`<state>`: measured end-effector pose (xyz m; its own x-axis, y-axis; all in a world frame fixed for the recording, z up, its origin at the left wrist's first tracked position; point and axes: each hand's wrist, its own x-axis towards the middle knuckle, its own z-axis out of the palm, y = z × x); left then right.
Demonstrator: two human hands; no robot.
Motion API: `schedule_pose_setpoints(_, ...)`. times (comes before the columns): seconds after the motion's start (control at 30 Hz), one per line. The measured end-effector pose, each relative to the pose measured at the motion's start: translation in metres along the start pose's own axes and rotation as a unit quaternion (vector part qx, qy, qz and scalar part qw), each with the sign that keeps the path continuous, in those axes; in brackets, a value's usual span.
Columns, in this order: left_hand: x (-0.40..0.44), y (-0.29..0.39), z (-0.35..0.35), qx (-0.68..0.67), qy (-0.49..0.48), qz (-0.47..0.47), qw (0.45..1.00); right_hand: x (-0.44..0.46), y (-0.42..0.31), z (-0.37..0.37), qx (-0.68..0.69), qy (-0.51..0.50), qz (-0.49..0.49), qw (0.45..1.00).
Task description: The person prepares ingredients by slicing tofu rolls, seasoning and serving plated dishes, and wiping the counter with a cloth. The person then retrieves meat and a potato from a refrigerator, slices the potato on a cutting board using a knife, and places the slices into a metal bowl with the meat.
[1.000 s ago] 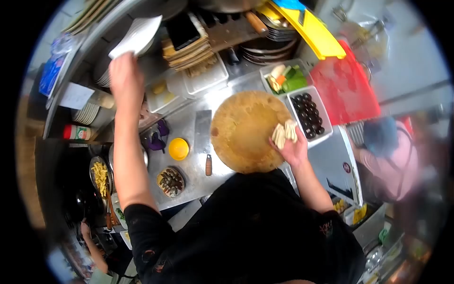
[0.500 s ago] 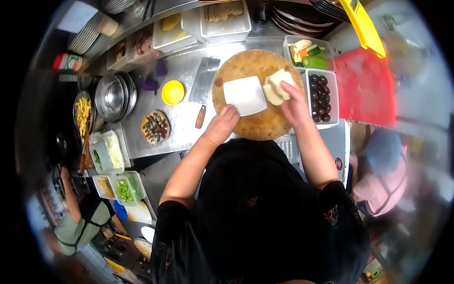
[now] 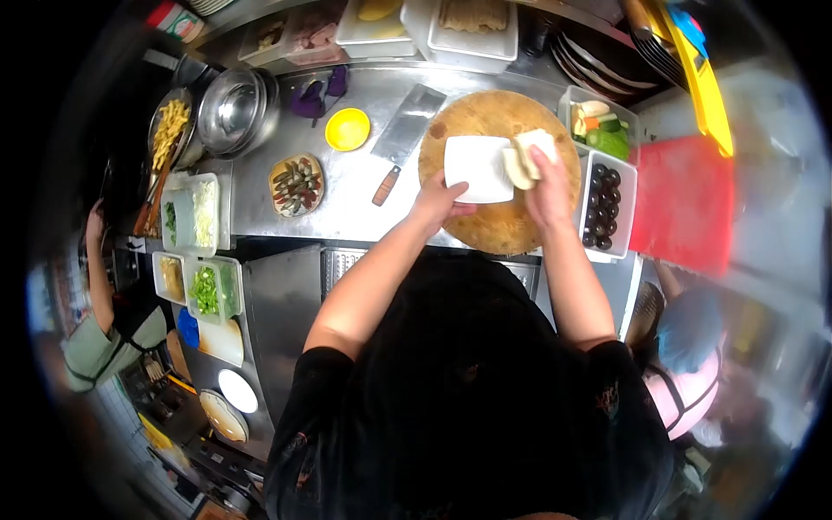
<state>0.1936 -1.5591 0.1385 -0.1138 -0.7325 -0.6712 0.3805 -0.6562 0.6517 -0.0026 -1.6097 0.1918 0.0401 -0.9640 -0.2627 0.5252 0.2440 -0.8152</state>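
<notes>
A square white plate (image 3: 477,170) lies over the round wooden chopping board (image 3: 507,232). My left hand (image 3: 440,204) grips its near left corner, with the thumb on top and fingers at the underside. Several thick pale slices (image 3: 522,161), of a food I cannot name for certain, are in my right hand (image 3: 548,189). They are held upright at the plate's right edge, partly covered by my fingers. Left of the board rests a cleaver (image 3: 411,121) with a wooden handle.
A tub of dark round eggs (image 3: 602,206) and a tub of cut vegetables (image 3: 604,121) flank the board, beside a red board (image 3: 682,206). A yellow bowl (image 3: 347,129) and a dish of small dark pieces (image 3: 296,185) stand left. Two other people work nearby.
My left hand has shifted from the plate's edge to a thumb-over grip on its corner. My right hand has brought the slices closer to the plate. The whole view has turned slightly.
</notes>
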Motion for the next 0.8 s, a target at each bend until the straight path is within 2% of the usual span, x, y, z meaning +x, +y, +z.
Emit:
schedule_pose_setpoints(0.1,0.013,-0.01,-0.008,-0.01,-0.011,0.03,0.999,0.0,-0.016,-0.032,0.029,0.03,-0.018,0.999)
schedule_pose_setpoints(0.27,-0.066,0.001,-0.058,-0.064,0.021,0.095,0.993,-0.015,-0.031,-0.067,0.02,0.01,0.0,1.0)
schedule_pose_setpoints(0.3,-0.097,0.005,-0.075,-0.051,0.059,0.093,0.993,-0.018,-0.032,-0.067,0.017,0.005,0.008,1.0)
schedule_pose_setpoints(0.33,-0.121,-0.008,-0.1,-0.082,0.117,0.095,0.985,-0.018,-0.029,-0.071,0.02,-0.003,0.024,1.0)
schedule_pose_setpoints(0.37,-0.152,-0.018,-0.122,-0.125,0.133,0.128,0.975,-0.017,-0.027,-0.074,0.021,-0.009,0.036,0.999)
schedule_pose_setpoints(0.4,-0.183,-0.032,-0.146,-0.15,0.174,0.155,0.961,-0.018,-0.026,-0.067,0.014,-0.004,0.051,0.999)
schedule_pose_setpoints(0.47,-0.244,-0.079,-0.21,-0.153,0.24,0.143,0.948,-0.017,-0.019,-0.056,0.002,-0.012,0.08,0.997)
schedule_pose_setpoints(0.53,-0.285,-0.137,-0.259,-0.029,0.456,0.015,0.889,-0.011,-0.01,-0.035,-0.023,-0.027,0.1,0.994)
schedule_pose_setpoints(0.57,-0.308,-0.153,-0.268,0.231,0.527,-0.13,0.807,-0.007,-0.003,-0.026,-0.037,-0.042,0.115,0.992)
schedule_pose_setpoints(0.6,-0.318,-0.213,-0.299,0.544,0.532,-0.207,0.615,-0.003,0.004,-0.016,-0.037,-0.078,0.122,0.989)
schedule_pose_setpoints(0.63,-0.328,-0.221,-0.29,0.482,0.581,-0.218,0.618,-0.005,0.005,0.004,-0.058,-0.085,0.137,0.985)
schedule_pose_setpoints(0.67,-0.338,-0.229,-0.29,0.509,0.568,-0.228,0.605,-0.006,0.01,0.02,-0.071,-0.119,0.145,0.98)
schedule_pose_setpoints(0.7,-0.336,-0.221,-0.279,0.482,0.572,-0.234,0.621,-0.007,0.013,0.035,-0.085,-0.149,0.148,0.974)
schedule_pose_setpoints(0.77,-0.309,-0.206,-0.255,0.473,0.601,-0.131,0.631,-0.025,0.011,0.08,-0.172,-0.186,0.174,0.952)
schedule_pose_setpoints(0.8,-0.298,-0.155,-0.219,0.269,0.566,-0.078,0.776,-0.029,0.017,0.097,-0.267,-0.262,0.134,0.918)
